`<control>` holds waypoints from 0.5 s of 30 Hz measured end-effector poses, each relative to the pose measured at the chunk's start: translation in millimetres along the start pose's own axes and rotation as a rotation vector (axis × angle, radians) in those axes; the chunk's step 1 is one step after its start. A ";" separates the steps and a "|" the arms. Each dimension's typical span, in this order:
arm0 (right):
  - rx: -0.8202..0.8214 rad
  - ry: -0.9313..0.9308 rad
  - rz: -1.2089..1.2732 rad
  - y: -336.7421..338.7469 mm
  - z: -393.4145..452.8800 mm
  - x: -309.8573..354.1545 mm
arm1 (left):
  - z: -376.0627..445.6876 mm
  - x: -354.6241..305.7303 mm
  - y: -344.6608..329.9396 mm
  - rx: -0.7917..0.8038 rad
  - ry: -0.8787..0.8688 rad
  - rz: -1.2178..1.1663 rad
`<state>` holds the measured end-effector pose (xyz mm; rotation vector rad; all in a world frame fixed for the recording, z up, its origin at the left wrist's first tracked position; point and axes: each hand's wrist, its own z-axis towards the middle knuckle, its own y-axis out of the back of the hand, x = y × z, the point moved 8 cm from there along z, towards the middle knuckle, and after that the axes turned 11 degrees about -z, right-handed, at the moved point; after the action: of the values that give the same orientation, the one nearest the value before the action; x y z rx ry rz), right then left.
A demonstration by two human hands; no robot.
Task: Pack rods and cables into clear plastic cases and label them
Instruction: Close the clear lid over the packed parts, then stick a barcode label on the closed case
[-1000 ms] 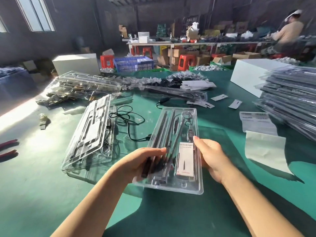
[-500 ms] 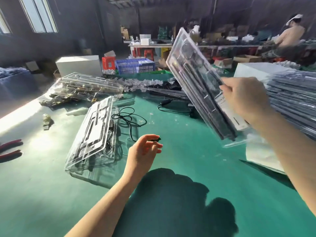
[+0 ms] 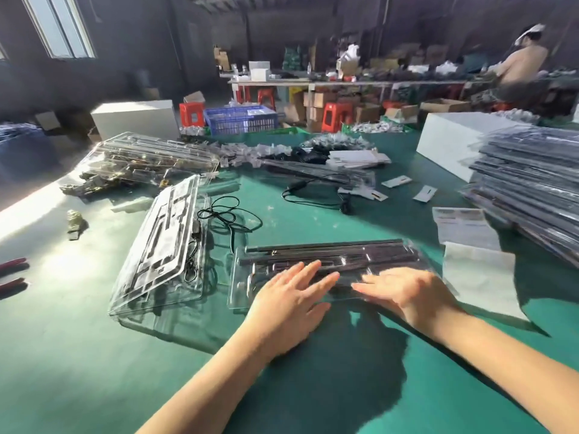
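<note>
The clear case (image 3: 329, 264) now lies flat on the table, left hand (image 3: 291, 299) and right hand (image 3: 407, 292) pressing it open-palmed.

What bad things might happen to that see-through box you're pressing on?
Both the left hand and right hand press flat on the clear case of rods. Uneven pressure might leave it partly unsnapped, or crack the thin plastic. The loose black cable lying just beyond it could get forgotten.

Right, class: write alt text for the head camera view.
Both hands, left hand and right hand, press flat on a clear plastic case of dark rods lying crosswise on a green table. An open case lies to its left.
</note>
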<state>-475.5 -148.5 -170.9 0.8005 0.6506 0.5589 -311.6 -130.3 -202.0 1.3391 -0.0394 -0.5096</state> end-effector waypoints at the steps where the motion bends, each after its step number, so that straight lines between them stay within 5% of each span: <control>1: 0.080 -0.157 0.141 -5.0 -0.6 -18.5 | 1.6 2.4 -10.2 0.081 0.024 -0.015; 3: 0.132 -0.550 0.281 -11.8 -13.7 -74.2 | 4.6 5.8 -18.1 0.114 0.052 -0.047; 5: 0.119 -0.967 0.107 -8.4 -44.7 -143.9 | 8.0 4.6 -16.8 0.113 0.076 -0.077; 8: 0.443 -1.425 -0.009 -17.8 -99.1 -202.0 | 9.7 0.1 -13.5 0.131 0.124 -0.088; 15: 0.423 -1.649 0.503 -49.5 -118.6 -223.7 | 2.8 -10.0 -8.5 0.054 0.155 0.032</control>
<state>-700.0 -271.7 -202.6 1.4951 -1.0129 0.0478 -324.2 -130.2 -206.7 1.4252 0.0536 -0.3788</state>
